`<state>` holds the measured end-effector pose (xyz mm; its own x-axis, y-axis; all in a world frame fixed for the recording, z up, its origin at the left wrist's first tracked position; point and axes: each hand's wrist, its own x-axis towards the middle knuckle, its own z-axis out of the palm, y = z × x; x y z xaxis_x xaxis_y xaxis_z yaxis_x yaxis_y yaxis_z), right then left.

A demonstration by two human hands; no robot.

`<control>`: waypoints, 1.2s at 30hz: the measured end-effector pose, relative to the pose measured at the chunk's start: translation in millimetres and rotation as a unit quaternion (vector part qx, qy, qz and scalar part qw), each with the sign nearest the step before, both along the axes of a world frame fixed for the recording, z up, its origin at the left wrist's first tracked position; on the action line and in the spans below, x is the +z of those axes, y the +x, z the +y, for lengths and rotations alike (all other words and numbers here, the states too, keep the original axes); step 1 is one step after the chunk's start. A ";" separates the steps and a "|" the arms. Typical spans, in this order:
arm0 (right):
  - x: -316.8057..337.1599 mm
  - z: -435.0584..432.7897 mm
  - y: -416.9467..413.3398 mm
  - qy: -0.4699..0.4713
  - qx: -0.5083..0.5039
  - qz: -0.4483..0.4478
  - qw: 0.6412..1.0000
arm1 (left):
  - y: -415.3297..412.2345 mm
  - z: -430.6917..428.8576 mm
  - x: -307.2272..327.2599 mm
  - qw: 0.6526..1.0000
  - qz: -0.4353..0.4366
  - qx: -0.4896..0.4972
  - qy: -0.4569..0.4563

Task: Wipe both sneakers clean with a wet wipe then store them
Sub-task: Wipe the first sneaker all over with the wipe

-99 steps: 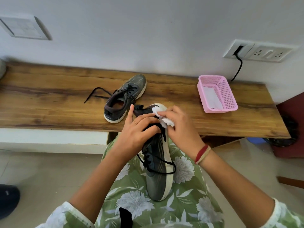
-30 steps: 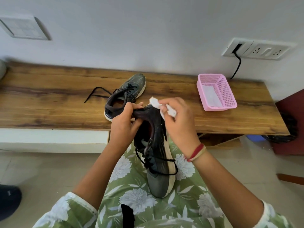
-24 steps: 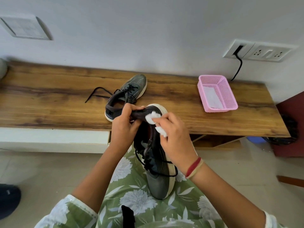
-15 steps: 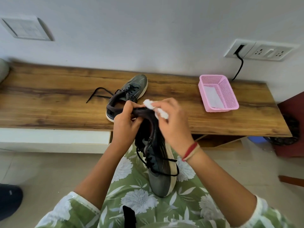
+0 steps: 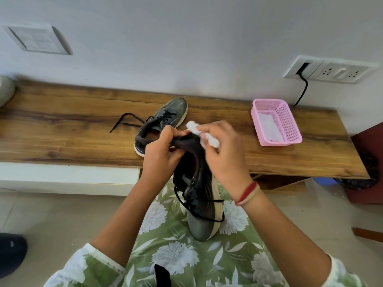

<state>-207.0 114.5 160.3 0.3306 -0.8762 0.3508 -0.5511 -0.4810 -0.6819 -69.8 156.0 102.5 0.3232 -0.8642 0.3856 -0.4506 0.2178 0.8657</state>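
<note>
A grey sneaker (image 5: pixel 202 214) with a white sole and black laces stands toe-down on my lap. My left hand (image 5: pixel 160 156) pinches its dark heel collar. My right hand (image 5: pixel 222 156) grips a crumpled white wet wipe (image 5: pixel 199 133) against the collar's top edge. The second grey sneaker (image 5: pixel 163 121) lies on the wooden bench (image 5: pixel 62 125) just behind my hands, toe toward the wall, its black lace trailing left.
A pink mesh basket (image 5: pixel 290 129) with a white sheet inside sits on the bench at the right. A black cord hangs from the wall socket (image 5: pixel 327 70) above it. A dark shoe (image 5: pixel 10 253) is on the floor at lower left.
My right hand has rubbed the wipe back and forth over the heel collar, now at its top edge. My left hand shifted from the sneaker's side to pinching the collar.
</note>
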 end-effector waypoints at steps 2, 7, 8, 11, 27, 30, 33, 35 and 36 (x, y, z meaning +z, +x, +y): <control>-4.7 15.0 6.4 -0.013 0.017 0.044 0.999 | -1.6 -0.4 -1.3 1.000 -0.015 0.005 0.005; -8.8 12.9 -7.0 -0.056 0.025 0.081 0.995 | -1.7 2.3 -2.2 1.000 -0.019 0.004 -0.010; -8.3 7.3 -8.0 -0.055 0.011 0.083 0.995 | -2.2 1.6 -1.6 1.000 -0.013 0.003 -0.012; -3.7 16.2 -2.2 -0.037 0.029 0.081 0.996 | -0.6 -0.9 1.1 1.000 0.004 0.014 -0.021; -4.4 15.5 -8.5 -0.109 0.069 0.112 0.985 | -3.4 -0.5 1.3 0.999 0.019 0.022 -0.030; -1.6 33.3 -7.8 -0.103 0.157 0.080 0.979 | -2.9 0.6 0.5 0.998 0.047 0.018 -0.043; 4.6 8.3 -15.0 0.008 0.013 -0.135 0.991 | 1.8 0.4 3.8 0.997 0.048 0.010 -0.060; 7.2 -10.0 -20.3 0.014 -0.051 -0.155 0.986 | 3.3 0.0 5.5 0.998 0.041 0.002 -0.057; 6.4 -12.4 -20.0 0.009 -0.047 -0.131 0.990 | 2.9 -0.7 5.9 0.998 0.041 -0.001 -0.056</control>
<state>-227.0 102.2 166.7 0.1468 -0.9060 0.3970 -0.3961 -0.4216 -0.8157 -66.9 155.4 108.4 0.3559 -0.8179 0.4520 -0.3785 0.3161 0.8700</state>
